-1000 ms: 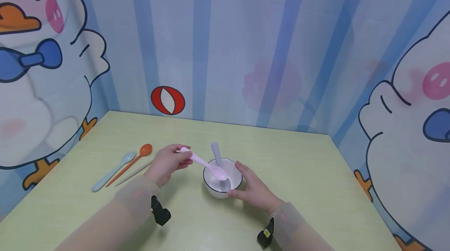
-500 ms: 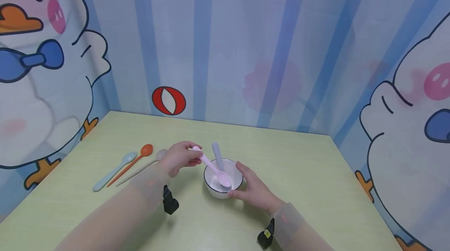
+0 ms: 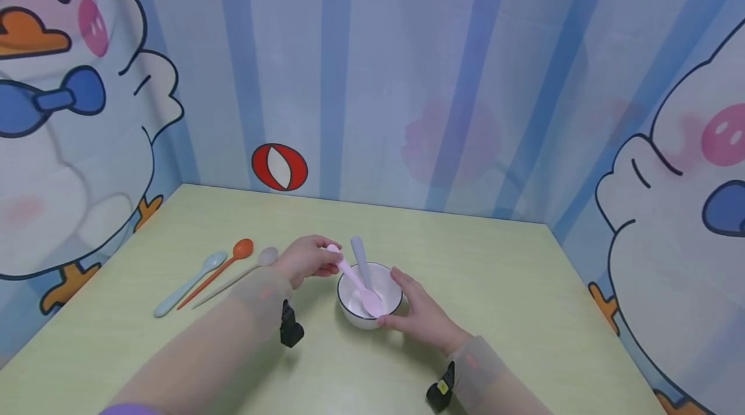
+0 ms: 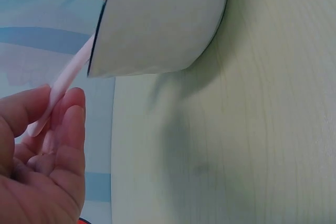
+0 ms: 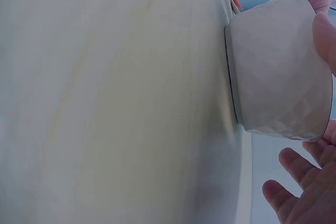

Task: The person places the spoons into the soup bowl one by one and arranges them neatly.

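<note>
Between its thumb and fingers, my left hand (image 3: pixel 307 258) pinches the handle end of a pink spoon (image 3: pixel 370 302). The spoon's scoop is inside a white bowl (image 3: pixel 361 322) with a dark rim; whether it touches the bottom I cannot tell. A lilac spoon (image 3: pixel 359 252) leans in the same bowl, its handle rising past the far rim and its scoop hidden behind the pink one. My right hand (image 3: pixel 429 316) holds the bowl's right side, thumb near the front and fingers at the far rim. In the right wrist view, the bowl (image 5: pixel 281 72) stands upright on the table.
Left of the bowl, a light blue spoon (image 3: pixel 189 284), an orange spoon (image 3: pixel 215 275) and a beige spoon (image 3: pixel 235 278) lie side by side on the pale table (image 3: pixel 495 286). A blue striped curtain (image 3: pixel 372 79) with cartoon ducks closes off the back and sides.
My left hand has moved right toward the bowl, and the pink spoon's scoop has gone deeper into it. The beige spoon's scoop has come into view. My right hand stays on the bowl.
</note>
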Demonstrator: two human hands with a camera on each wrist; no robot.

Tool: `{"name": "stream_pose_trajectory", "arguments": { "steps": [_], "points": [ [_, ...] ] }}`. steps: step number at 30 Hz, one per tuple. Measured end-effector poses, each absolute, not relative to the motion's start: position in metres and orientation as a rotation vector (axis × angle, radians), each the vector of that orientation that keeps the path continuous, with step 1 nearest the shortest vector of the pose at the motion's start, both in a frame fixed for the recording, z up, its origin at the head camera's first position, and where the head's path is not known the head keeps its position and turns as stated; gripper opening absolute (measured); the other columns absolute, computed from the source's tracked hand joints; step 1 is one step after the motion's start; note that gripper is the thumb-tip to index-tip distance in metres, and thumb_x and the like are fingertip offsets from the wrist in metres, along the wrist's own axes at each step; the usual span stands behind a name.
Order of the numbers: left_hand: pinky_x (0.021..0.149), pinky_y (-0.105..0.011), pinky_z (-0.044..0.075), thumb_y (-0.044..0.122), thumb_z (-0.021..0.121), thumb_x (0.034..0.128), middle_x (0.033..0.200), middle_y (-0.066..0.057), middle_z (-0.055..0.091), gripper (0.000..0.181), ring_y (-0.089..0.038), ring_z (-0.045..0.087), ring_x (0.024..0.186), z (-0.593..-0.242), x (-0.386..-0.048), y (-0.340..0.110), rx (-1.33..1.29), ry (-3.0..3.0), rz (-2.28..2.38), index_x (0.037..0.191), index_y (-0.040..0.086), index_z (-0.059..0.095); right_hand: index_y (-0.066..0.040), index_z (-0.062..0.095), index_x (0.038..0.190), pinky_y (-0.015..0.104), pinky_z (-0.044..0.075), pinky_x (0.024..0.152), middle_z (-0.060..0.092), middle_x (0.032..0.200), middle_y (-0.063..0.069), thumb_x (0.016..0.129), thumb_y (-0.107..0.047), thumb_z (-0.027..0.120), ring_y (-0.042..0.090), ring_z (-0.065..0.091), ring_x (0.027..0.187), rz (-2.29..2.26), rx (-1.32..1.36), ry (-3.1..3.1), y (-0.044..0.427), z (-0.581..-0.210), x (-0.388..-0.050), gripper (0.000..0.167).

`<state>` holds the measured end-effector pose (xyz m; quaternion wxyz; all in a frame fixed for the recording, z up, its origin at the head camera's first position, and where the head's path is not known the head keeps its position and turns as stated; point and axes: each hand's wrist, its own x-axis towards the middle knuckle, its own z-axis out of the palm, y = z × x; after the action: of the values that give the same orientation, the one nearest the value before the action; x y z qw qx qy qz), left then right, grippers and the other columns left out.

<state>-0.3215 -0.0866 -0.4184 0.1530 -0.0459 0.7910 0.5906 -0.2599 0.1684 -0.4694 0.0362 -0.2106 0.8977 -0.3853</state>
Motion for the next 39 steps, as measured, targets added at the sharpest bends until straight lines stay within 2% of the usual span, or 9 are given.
{"name": "stream_pose_trajectory", "arguments": {
  "steps": [8,15,21,39],
  "points": [
    [0.076,-0.027,0.054,0.019,0.068,0.0905,0.093,-0.009,0.068,0.045,-0.026,0.066,0.088,-0.419,-0.319,-0.079,-0.135,2.295,1.689,0.132,0.006,0.057,-0.006,0.026,0.151,0.053,0.021,0.112,0.025,0.156,0.012,0.077,-0.045,0.079,0.032,0.021,0.143,-1.184,-0.657,2.757,0.168,-0.469,-0.259,0.099],
    [0.077,-0.028,0.054,0.018,0.069,0.0898,0.097,-0.01,0.067,0.043,-0.019,0.065,0.08,-0.424,-0.324,-0.074,-0.169,2.31,1.72,0.129,0.005,0.057,-0.005,0.027,0.151,0.053,0.021,0.112,0.026,0.156,0.013,0.077,-0.043,0.079,0.032,0.022,0.143,-1.198,-0.67,2.754,0.169,-0.469,-0.259,0.098],
    [0.076,-0.027,0.054,0.017,0.07,0.0892,0.104,-0.012,0.064,0.044,-0.018,0.064,0.081,-0.427,-0.328,-0.068,-0.178,2.303,1.751,0.129,0.004,0.056,-0.004,0.027,0.151,0.053,0.021,0.111,0.026,0.155,0.014,0.077,-0.043,0.078,0.033,0.022,0.142,-1.211,-0.681,2.751,0.169,-0.47,-0.259,0.097],
    [0.083,-0.029,0.053,0.015,0.068,0.0903,0.109,-0.012,0.063,0.048,-0.019,0.064,0.086,-0.425,-0.33,-0.064,-0.178,2.271,1.774,0.135,0.007,0.053,-0.005,0.026,0.151,0.053,0.02,0.112,0.025,0.156,0.012,0.077,-0.044,0.078,0.032,0.021,0.143,-1.211,-0.654,2.749,0.169,-0.468,-0.258,0.098]
  ]
}}
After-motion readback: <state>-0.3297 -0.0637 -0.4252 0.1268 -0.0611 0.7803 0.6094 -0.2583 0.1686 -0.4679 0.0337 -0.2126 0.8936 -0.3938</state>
